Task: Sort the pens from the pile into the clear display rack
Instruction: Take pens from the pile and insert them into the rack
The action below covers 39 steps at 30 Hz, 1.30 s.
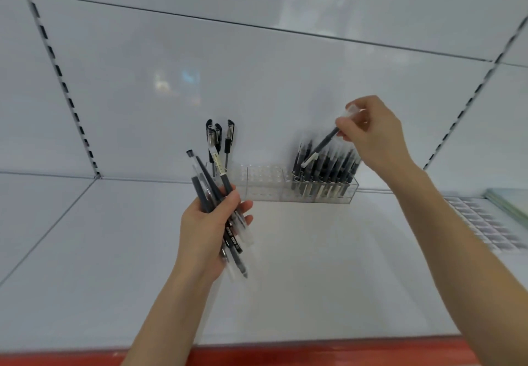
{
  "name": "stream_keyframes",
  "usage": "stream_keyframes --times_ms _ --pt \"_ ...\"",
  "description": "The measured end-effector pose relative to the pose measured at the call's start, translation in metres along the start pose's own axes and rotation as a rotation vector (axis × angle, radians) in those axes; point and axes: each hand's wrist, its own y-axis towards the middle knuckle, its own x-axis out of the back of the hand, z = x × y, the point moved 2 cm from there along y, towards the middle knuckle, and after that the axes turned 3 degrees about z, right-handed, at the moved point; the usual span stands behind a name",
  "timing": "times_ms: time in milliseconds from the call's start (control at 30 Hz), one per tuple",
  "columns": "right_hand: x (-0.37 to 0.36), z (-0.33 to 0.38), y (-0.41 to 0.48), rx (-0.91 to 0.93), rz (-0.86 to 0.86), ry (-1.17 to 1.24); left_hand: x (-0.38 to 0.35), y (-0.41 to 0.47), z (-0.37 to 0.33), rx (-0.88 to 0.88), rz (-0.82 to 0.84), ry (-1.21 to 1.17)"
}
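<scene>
While left hand [207, 224] grips spare pens [210, 187], one pen [323, 144] pinched top-end in right hand [371, 134] over rack [265, 190].

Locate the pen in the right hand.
Head view, right of centre: the right hand pinches the pen, tilted above racked pens at the right end of the clear rack.

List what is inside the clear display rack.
The clear display rack holds a dense cluster of dark pens at its right end and a few capped pens at its left, their lower ends hidden by the bundle in the left hand.
</scene>
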Motion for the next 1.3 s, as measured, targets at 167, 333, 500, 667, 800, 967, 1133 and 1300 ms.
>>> stream_keyframes --times_ms 167,333,500,667,800,967,1133,1300 --pt "-0.017 0.007 0.002 0.097 0.100 -0.127 0.004 0.000 -0.002 0.006 -0.018 -0.032" --pt "-0.029 0.003 0.002 0.113 0.133 -0.183 0.005 0.000 -0.001 0.013 -0.017 -0.038" --pt "-0.033 0.003 0.005 0.128 0.127 -0.173 0.005 0.000 0.000 0.020 -0.009 -0.045" --pt "-0.037 -0.002 0.001 0.065 0.081 -0.055 0.004 -0.001 0.000 0.022 -0.009 -0.043" --pt "-0.048 -0.013 -0.005 0.007 0.137 -0.069 0.007 0.000 0.001 0.027 -0.014 -0.045" --pt "-0.056 -0.021 -0.010 0.001 0.177 -0.107 0.010 0.000 0.002 0.030 -0.010 -0.059" --pt "-0.049 -0.013 -0.014 0.015 0.046 -0.120 0.011 -0.001 0.000 0.026 0.039 -0.062" --pt "-0.064 0.025 -0.036 -0.019 0.249 0.214 0.009 -0.002 0.001 0.028 0.088 -0.019"
